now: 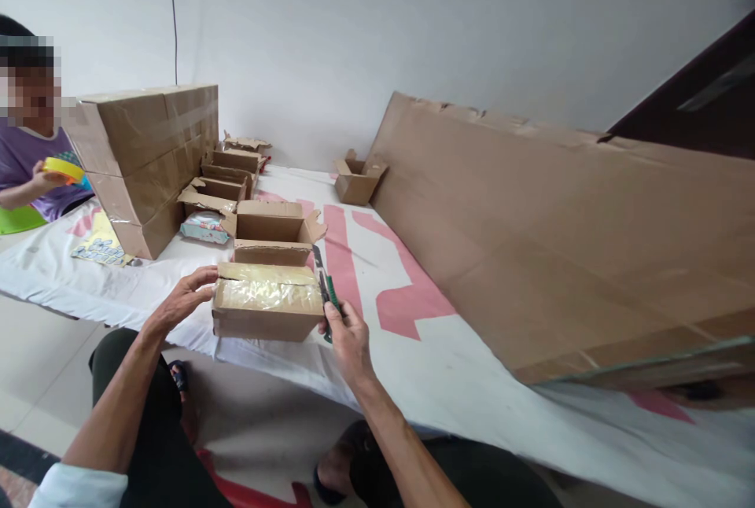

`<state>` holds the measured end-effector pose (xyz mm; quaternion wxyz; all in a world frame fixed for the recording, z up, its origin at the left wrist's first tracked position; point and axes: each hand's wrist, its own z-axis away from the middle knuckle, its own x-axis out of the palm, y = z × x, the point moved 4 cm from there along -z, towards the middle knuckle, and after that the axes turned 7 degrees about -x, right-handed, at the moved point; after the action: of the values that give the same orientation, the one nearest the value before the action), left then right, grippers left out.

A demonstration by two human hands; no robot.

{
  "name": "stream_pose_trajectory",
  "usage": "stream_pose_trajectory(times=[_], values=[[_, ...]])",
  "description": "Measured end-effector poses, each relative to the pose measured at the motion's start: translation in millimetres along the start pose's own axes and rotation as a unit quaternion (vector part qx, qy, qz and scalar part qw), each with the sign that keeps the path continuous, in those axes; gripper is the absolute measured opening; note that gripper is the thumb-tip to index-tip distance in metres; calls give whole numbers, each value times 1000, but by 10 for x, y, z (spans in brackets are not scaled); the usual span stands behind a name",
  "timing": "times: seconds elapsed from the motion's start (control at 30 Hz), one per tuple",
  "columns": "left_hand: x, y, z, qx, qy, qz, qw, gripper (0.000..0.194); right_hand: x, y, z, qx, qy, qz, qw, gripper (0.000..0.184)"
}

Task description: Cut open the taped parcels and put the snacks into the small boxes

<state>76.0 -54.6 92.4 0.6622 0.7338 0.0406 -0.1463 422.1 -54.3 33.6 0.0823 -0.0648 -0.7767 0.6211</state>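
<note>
My right grip [348, 335] is wrapped around a green-and-black utility knife [333, 292], its narrow end pointing up beside the right end of a brown oblong cardboard box sealed with shiny clear tape [268, 307]. That box sits at the near edge of the white-and-pink cloth-covered tabletop [440, 355]. My left grip [182, 302] is fairly wide, fingers laid against the box's left end rather than clamped on it.

My main worry is a slip: the glossy tape could let the tip skate across the top toward my left fingers. With so light a hold, the box could also twist or slide on the loose cloth and drop off the edge. Overreaching could nick the open brown cardboard box [271, 230] just behind. I can't see inside the sealed one, so too deep a stroke might damage any contents.
</note>
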Motion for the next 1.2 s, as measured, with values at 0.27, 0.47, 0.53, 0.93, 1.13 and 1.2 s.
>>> stream_pose_trajectory(times=[0.27, 0.47, 0.53, 0.93, 1.13, 1.2], values=[[-16, -51, 18, -14, -20, 20, 1000, 53, -150, -359, -188, -95, -21, 79, 992, 47], [54, -18, 20, -18, 0, 25, 1000, 47, 110, -931, -458, -181, -246, 146, 941, 31], [85, -10, 25, -24, 2, 23, 999, 45, 247, -998, -503, -180, -305, 163, 921, 29], [42, -55, 35, -21, -6, 21, 1000, 55, 560, -1164, -672, -233, -384, 218, 866, 19], [75, 26, 70, -19, -6, 2, 1000, 53, 602, -1276, -674, -236, -399, 217, 859, 17], [90, 52, 88, -24, -11, 7, 1000, 57, 624, -1323, -658, -238, -407, 217, 855, 17]])
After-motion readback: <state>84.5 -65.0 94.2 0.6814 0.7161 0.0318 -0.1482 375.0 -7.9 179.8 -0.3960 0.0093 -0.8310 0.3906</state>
